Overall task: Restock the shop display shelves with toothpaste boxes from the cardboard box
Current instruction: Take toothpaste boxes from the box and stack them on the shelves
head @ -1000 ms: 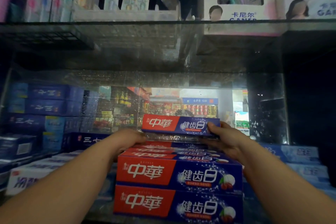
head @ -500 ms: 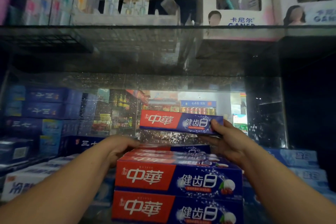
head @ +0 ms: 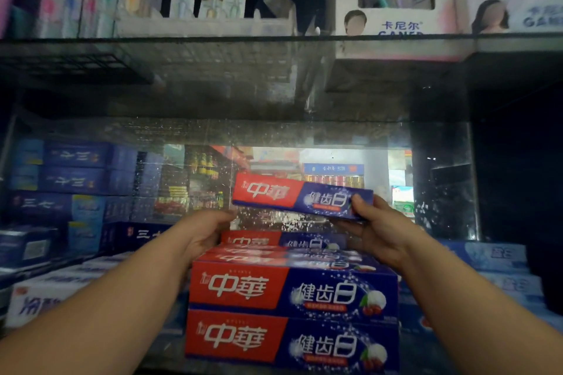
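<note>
Head view: right hand (head: 376, 233) pinches the right end of a toothpaste box (head: 292, 198) at frame centre, tilted above the stack (head: 289, 292), likely lining it up on top. Left hand (head: 202, 236) is at the stack's left end, probably steadying it; can't tell its grip.

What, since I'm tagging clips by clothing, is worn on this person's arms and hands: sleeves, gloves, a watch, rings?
Nothing shows. The left forearm and right forearm are bare to the frame edge, no sleeve in view. The left hand and right hand are ungloved, with no watch or bracelet at either wrist. No ring shows on the visible fingers, though the light is dim.
</note>
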The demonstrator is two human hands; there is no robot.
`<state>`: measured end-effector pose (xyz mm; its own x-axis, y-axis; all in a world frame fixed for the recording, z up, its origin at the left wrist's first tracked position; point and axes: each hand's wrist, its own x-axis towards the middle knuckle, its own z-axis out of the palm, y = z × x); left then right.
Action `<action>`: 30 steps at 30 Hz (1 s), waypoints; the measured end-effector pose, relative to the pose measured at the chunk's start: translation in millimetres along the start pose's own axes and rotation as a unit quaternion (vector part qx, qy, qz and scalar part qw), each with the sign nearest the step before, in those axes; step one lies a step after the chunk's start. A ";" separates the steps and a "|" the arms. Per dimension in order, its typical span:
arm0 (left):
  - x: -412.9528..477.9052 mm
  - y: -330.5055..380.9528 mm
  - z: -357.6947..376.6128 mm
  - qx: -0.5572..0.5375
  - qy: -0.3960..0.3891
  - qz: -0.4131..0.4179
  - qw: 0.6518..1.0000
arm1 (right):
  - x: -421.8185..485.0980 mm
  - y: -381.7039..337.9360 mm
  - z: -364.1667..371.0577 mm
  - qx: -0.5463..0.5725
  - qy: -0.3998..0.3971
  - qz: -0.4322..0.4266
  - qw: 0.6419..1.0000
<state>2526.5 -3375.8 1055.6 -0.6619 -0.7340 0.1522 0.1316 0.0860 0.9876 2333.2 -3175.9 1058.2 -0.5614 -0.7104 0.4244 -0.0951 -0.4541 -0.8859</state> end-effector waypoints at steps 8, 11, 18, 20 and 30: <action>-3.9 -3.0 -0.4 0.005 0.052 -0.018 0.998 | -11.3 -4.0 9.2 -0.159 -0.004 0.108 0.981; -4.3 0.0 -0.8 0.053 0.019 -0.013 0.998 | -17.3 -8.2 17.3 -0.272 0.000 0.108 0.956; -26.2 7.4 -0.2 0.156 -0.012 -0.049 0.986 | -26.6 -10.0 16.0 -0.338 0.033 0.098 0.935; -24.4 6.8 1.9 0.181 0.008 -0.037 0.983 | -22.5 -7.5 13.8 -0.380 0.059 0.064 0.921; 1.2 5.9 5.8 0.224 0.038 -0.024 0.974 | -17.3 -12.2 20.1 -0.420 0.033 0.128 0.898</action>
<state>2522.1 -3372.3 1061.8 -0.6007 -0.7905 0.1195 -0.2433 0.3232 0.9145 2360.6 -3168.9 1065.4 -0.6985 -0.6875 0.1987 -0.5269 0.3061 -0.7929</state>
